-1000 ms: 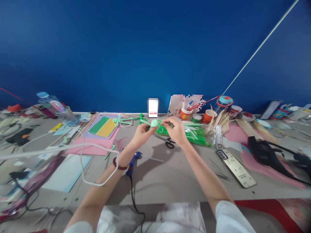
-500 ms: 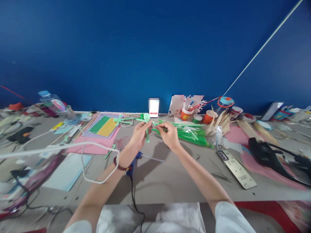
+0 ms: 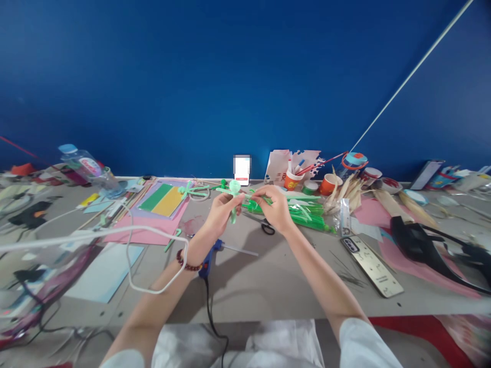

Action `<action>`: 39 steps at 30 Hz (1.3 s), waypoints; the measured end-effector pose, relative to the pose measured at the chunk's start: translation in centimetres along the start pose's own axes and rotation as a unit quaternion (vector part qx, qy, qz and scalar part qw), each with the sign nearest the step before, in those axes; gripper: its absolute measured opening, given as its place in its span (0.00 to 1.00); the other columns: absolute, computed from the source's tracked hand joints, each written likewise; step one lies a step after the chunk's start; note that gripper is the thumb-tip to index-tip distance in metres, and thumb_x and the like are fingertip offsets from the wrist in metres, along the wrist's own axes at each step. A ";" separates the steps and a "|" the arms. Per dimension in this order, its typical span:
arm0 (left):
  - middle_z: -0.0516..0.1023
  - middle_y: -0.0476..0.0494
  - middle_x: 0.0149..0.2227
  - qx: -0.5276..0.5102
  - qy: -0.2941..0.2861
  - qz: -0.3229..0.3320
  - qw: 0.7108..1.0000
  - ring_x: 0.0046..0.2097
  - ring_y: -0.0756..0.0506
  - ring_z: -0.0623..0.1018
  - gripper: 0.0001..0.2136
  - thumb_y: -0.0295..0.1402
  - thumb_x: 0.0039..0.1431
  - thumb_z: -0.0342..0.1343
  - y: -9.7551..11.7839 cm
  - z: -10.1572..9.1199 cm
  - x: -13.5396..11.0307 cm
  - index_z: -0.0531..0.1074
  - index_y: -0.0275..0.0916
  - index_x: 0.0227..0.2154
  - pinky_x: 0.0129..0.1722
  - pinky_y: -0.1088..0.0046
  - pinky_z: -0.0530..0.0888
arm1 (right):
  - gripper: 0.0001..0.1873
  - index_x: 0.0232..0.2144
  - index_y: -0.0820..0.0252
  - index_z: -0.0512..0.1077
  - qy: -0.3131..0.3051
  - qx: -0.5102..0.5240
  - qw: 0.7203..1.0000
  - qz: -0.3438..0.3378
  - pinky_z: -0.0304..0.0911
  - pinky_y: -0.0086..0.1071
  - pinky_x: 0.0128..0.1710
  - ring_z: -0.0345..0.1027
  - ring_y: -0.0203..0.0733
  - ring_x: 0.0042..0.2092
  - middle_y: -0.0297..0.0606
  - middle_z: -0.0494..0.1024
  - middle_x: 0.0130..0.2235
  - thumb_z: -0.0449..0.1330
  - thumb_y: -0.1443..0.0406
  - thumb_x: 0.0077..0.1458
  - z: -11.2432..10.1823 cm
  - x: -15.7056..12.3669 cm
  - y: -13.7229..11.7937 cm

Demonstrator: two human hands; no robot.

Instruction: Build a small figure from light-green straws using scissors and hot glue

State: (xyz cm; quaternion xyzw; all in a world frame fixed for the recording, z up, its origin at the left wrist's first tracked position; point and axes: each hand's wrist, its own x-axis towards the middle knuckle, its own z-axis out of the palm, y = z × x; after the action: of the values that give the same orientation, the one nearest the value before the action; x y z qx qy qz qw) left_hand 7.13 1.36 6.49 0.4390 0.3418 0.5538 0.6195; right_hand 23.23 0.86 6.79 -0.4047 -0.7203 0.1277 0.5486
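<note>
My left hand is closed round a small pale green straw figure with a rolled round head and a stem hanging down. My right hand pinches one arm of the same figure from the right, fingers pressed together. Both hands hover above the grey table, in front of a bundle of bright green straws. A red bead bracelet circles my left wrist. Black scissors lie just below my right hand.
A blue glue gun with a black cord lies under my left forearm. Pink, green and yellow paper sheets lie left, with a water bottle. Orange cups, dried husks, a phone and a black tool lie right.
The figure's head turned from lying sideways to upright with the stem pointing down. My right hand moved left to it, then drifted slightly right, uncovering the scissors again.
</note>
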 end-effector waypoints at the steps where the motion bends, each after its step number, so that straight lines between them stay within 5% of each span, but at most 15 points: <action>1: 0.66 0.52 0.17 0.014 0.007 0.009 1.000 0.19 0.55 0.64 0.12 0.37 0.41 0.65 -0.1 0.0 0.0 0.71 0.35 0.21 0.20 0.76 0.61 | 0.07 0.27 0.56 0.73 -0.002 -0.004 1.000 -0.004 0.64 0.37 0.40 0.69 0.43 0.37 0.38 0.76 0.31 0.59 0.61 0.54 0.0 0.0 0.0; 16: 0.68 0.51 0.18 0.089 0.010 0.043 0.995 0.21 0.53 0.65 0.11 0.36 0.38 0.66 0.0 0.3 -0.2 0.72 0.35 0.20 0.21 0.75 0.60 | 0.06 0.27 0.57 0.73 -0.044 -0.021 0.999 0.000 0.63 0.33 0.36 0.69 0.40 0.34 0.36 0.77 0.31 0.58 0.63 0.55 -0.6 0.4 0.7; 25: 0.70 0.50 0.20 0.232 0.027 0.124 0.964 0.23 0.53 0.65 0.09 0.37 0.43 0.62 -1.2 0.1 0.3 0.74 0.36 0.22 0.22 0.76 0.59 | 0.04 0.28 0.57 0.72 -0.059 -0.159 0.985 -0.030 0.58 0.36 0.39 0.67 0.43 0.35 0.38 0.76 0.30 0.58 0.66 0.55 -1.3 0.2 -0.3; 31: 0.61 0.53 0.14 0.123 0.135 0.080 0.980 0.18 0.55 0.59 0.15 0.41 0.43 0.62 -1.8 0.1 0.4 0.66 0.36 0.15 0.19 0.76 0.55 | 0.06 0.28 0.56 0.72 -0.018 -0.107 0.994 0.012 0.60 0.33 0.35 0.67 0.40 0.30 0.36 0.76 0.29 0.56 0.66 0.55 0.9 -1.3 -2.0; 35: 0.64 0.53 0.18 -0.014 0.122 0.034 0.992 0.19 0.56 0.61 0.16 0.37 0.37 0.66 -1.1 0.6 0.1 0.64 0.36 0.15 0.19 0.77 0.57 | 0.07 0.27 0.58 0.72 0.002 -0.013 0.998 0.065 0.62 0.29 0.29 0.69 0.38 0.30 0.36 0.76 0.29 0.56 0.65 0.54 2.1 -1.6 -1.6; 39: 0.66 0.52 0.19 -0.045 0.099 -0.001 0.994 0.19 0.57 0.61 0.17 0.36 0.34 0.68 -0.6 0.7 -0.1 0.63 0.35 0.16 0.17 0.79 0.56 | 0.06 0.25 0.58 0.73 -0.010 0.009 0.996 0.083 0.63 0.30 0.32 0.70 0.39 0.31 0.36 0.77 0.28 0.59 0.64 0.52 2.1 -1.1 -0.2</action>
State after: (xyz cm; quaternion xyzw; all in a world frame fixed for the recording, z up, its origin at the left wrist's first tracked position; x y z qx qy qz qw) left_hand 7.99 1.09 6.23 0.3536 0.3770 0.6085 0.6022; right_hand 21.32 0.54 5.39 -0.4573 -0.6882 0.1833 0.5326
